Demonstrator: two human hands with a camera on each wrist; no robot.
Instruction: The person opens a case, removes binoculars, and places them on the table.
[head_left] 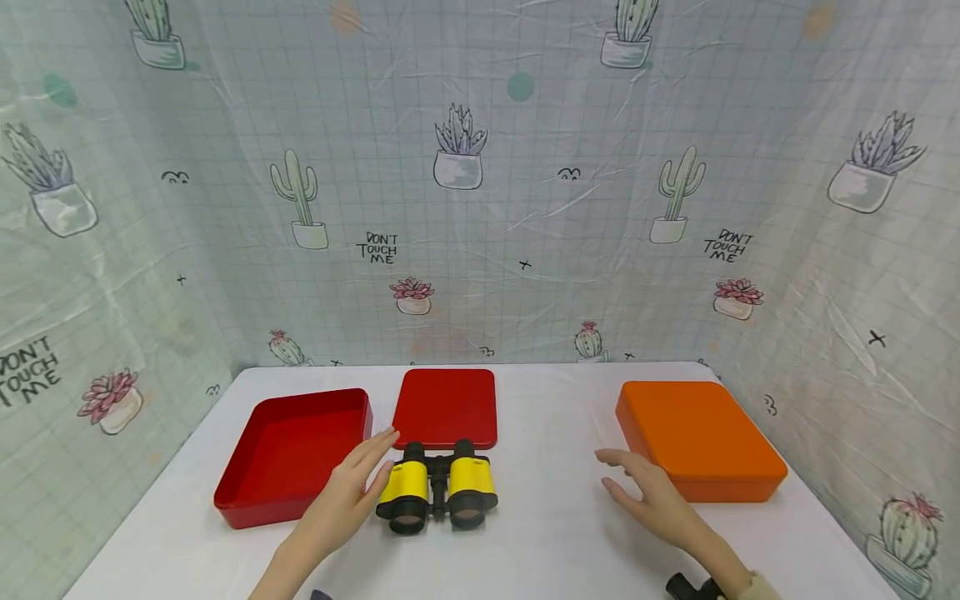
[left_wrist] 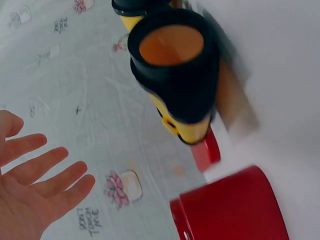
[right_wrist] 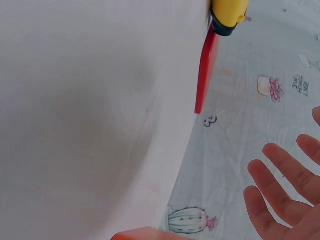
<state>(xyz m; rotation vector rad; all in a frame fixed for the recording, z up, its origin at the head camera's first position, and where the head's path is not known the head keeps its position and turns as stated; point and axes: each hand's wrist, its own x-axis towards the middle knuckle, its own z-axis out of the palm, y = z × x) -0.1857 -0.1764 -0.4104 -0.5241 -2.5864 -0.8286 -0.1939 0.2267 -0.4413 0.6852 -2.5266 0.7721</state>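
Yellow and black binoculars (head_left: 439, 487) lie on the white table, their wide lenses toward the near side. My left hand (head_left: 347, 493) hovers just left of them with fingers extended, holding nothing; in the left wrist view the binoculars (left_wrist: 175, 75) stand apart from the spread fingers (left_wrist: 55, 167). Left of that hand is an open, hollow red box (head_left: 296, 450), and behind the binoculars lies a flat red lid (head_left: 447, 408). On the right, my right hand (head_left: 651, 493) is in the air beside an orange box (head_left: 701, 437), its fingers loosely extended and nothing in them.
The white table (head_left: 555, 467) backs onto a grey curtain (head_left: 525, 208) printed with cacti, which also runs along both sides. A black strap or camera mount (head_left: 690, 587) shows at the right wrist.
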